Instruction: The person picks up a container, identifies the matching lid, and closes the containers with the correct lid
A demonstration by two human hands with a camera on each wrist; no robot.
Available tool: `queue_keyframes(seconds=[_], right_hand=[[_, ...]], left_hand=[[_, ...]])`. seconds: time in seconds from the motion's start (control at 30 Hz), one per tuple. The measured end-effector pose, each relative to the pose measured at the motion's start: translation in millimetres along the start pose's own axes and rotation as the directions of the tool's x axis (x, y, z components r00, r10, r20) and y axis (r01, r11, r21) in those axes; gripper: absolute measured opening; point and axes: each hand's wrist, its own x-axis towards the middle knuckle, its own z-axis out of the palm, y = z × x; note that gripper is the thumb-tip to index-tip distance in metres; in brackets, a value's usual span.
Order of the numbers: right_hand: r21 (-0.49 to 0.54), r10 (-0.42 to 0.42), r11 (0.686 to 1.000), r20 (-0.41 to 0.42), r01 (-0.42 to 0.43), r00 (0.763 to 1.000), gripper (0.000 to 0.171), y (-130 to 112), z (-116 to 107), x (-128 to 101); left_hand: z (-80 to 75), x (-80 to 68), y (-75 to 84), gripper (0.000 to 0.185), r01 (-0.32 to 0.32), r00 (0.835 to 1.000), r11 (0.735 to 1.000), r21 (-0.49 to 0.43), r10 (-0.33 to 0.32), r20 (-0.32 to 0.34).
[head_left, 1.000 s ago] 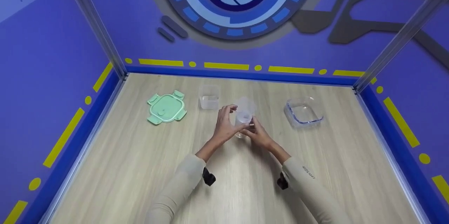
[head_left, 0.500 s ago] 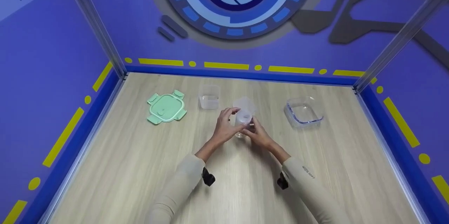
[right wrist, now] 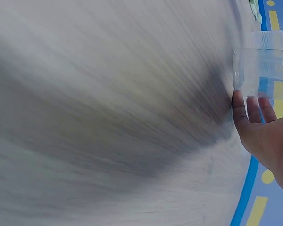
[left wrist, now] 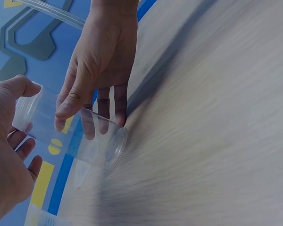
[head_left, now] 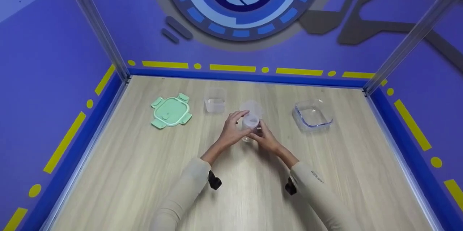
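My left hand (head_left: 230, 131) pinches the upper rim of a clear plastic cup (head_left: 250, 120), thumb on the near side and index finger on the far side. My right hand (head_left: 268, 138) holds the same cup lower down, from the right. Near the middle of the table, the cup stands roughly upright. In the left wrist view, the cup (left wrist: 80, 143) has a ridged top band and a round base close to the tabletop. The right fingers lie behind its wall and show through it. A cloudy translucent piece (head_left: 256, 106) lies just beyond the cup, partly covered.
A frosted square container (head_left: 216, 105) stands behind and left of the cup. Farther left lies a green lid (head_left: 172, 111) with flaps on its four sides. At the right sits a square glass container (head_left: 313, 116). Purple and blue walls enclose the wooden table (head_left: 231, 195).
My left index finger has lowered slightly and closed in on the cup's rim. The right hand and the other containers stay where they were.
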Motion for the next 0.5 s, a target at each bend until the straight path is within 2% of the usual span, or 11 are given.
queue_keyframes(seconds=[0.23,0.4,0.5], right_hand=[[0.037,-0.049,0.998,0.024,0.048,0.999,0.06,0.8,-0.1,0.2],[0.03,-0.047,0.998,-0.001,0.047,0.999,0.06,0.1,0.1,-0.8],[0.01,-0.04,0.999,-0.001,0.04,0.999,0.059,-0.9,1.4,0.1]], left_hand=[[5.3,-2.7,5.3,0.075,0.03,0.997,0.999,0.039,-0.027,-0.073],[11.5,-3.1,8.2,0.071,0.057,0.991,0.993,0.104,-0.043,-0.129],[11.4,-3.8,8.2,0.067,0.076,0.986,0.991,0.109,-0.059,-0.156]])
